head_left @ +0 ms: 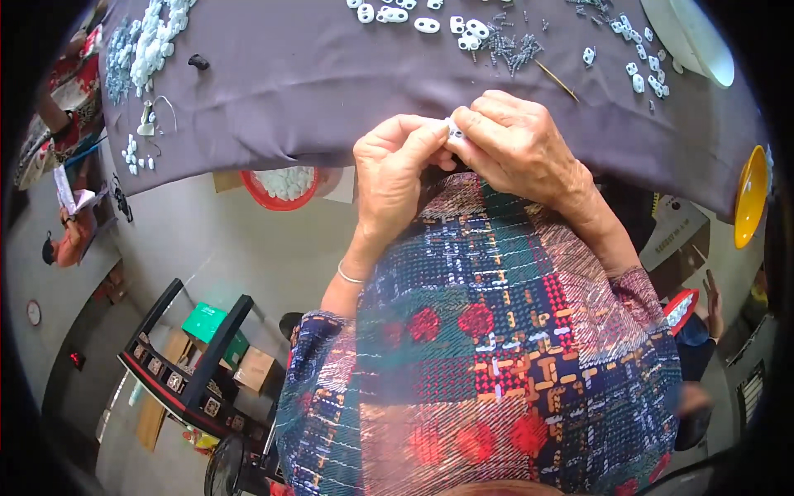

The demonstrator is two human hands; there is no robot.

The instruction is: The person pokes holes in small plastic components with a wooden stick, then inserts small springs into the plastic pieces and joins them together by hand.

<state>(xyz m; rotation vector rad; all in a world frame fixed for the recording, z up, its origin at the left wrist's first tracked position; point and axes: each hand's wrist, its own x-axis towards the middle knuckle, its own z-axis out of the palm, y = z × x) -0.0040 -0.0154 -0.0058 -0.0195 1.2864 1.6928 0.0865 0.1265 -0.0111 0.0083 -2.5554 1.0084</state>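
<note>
Both hands meet at the near edge of the bench (331, 91), above the lap. Left hand (395, 169) curled narrow, fingertips pinched on a small white plastic part (454, 131). Right hand (517, 145) closed over the same part from the right, fingers folded tight. Part mostly hidden between the fingertips; exact shape not readable, and whether a screw is already seated cannot be told.

Stock on the purple cloth of the bench:
- Loose white oval pieces (426, 23) along the far edge, centre.
- Heap of small grey screws (511, 45) just right of those pieces.
- More small white pieces (641, 62) far right, near a white bowl (691, 37).
- Large heap of white parts (149, 41) far left, with a few strays (136, 157) nearer.
- Thin stick-like tool (558, 81) lying untouched, just beyond the right hand.

Below the bench edge, left of the hands: red bowl (283, 183) filled with white pieces. Yellow bowl (750, 194) at the right rim.

Judged progress: one unit in assembly, held between both hands. Much loose stock remaining on the bench, so work appears far from finished. Whether the red bowl holds finished units cannot be told.
</note>
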